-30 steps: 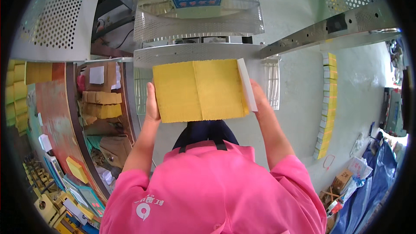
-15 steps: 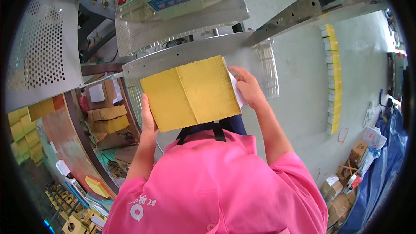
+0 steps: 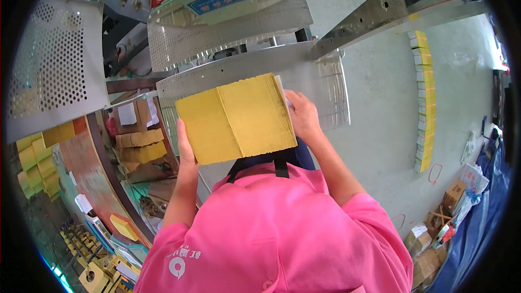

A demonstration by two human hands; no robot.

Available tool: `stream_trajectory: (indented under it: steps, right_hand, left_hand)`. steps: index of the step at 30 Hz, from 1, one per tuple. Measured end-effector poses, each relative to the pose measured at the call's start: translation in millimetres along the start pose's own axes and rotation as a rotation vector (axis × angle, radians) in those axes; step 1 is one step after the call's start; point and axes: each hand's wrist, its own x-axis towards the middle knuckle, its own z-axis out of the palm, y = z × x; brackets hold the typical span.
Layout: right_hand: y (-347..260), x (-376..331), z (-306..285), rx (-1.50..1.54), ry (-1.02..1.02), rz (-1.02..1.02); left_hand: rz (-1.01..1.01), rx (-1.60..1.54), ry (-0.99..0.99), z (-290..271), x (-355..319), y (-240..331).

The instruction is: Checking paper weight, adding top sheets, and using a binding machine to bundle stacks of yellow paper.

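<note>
Your left hand [image 3: 186,145] and right hand [image 3: 304,115] grip yellow paper stack [image 3: 236,119] ends; perforated guard [image 3: 230,31] 12 o'clock, steel beam [image 3: 374,17] 2, bundle row [image 3: 425,103] 3.

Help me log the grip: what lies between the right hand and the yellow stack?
Head view: a mostly hidden white piece lies between the right hand and the yellow stack.

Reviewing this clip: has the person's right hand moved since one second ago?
Yes, leftward. Judged against the metal tray, the right hand now sits farther in from the tray's right edge, though the camera has turned too.
</note>
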Motion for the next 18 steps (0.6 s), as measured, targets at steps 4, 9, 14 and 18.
stream_trajectory:
  steps: [4, 9, 14, 18]
  right_hand:
    - [-3.7, 0.5, -1.8, -0.048, 0.011, -0.030]
    - [-4.0, -2.2, 2.1, -0.001, 0.070, -0.039]
    - [-16.0, -3.9, -6.1, 0.413, -0.071, 0.218]
    - [-13.8, -8.4, -8.8, 0.539, -0.064, 0.218]
  left_hand:
    - [0.000, 0.000, 0.004, 3.7, -1.3, 1.7]
    - [-0.002, -0.014, 0.041, 1.3, 0.3, -0.8]
    - [-0.009, -0.057, 0.026, -5.3, 3.2, -3.7]
    - [-0.012, -0.056, 0.021, -6.2, 2.9, -3.4]
